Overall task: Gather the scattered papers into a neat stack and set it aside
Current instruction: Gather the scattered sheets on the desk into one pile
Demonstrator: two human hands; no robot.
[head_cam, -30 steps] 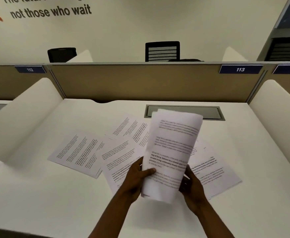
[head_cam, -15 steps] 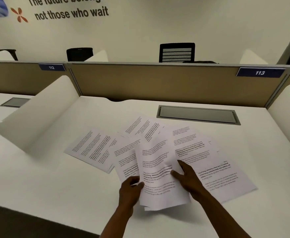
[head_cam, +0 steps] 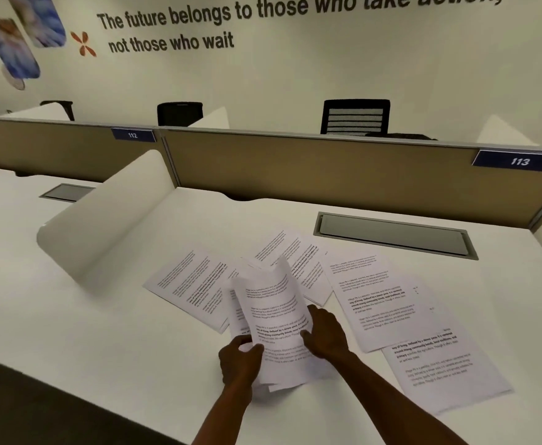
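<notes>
A small bundle of printed sheets (head_cam: 272,316) curls upward above the white desk (head_cam: 102,342). My left hand (head_cam: 240,361) grips its lower left edge with the thumb on top. My right hand (head_cam: 322,335) grips the bundle's right edge. Loose printed papers lie flat around it: one to the left (head_cam: 189,284), one behind (head_cam: 301,255), a large one to the right (head_cam: 378,300) and another at the near right (head_cam: 446,370). Some overlap each other.
A curved white divider (head_cam: 109,220) rises on the left of the desk. A tan partition (head_cam: 327,175) with a label "113" closes the back. A grey cable hatch (head_cam: 395,234) is set into the desk behind the papers. Black chairs stand beyond.
The held bundle came down from upright to low over the desk. My right hand shifted from flat on the sheets to gripping the bundle's right edge. The view swung left.
</notes>
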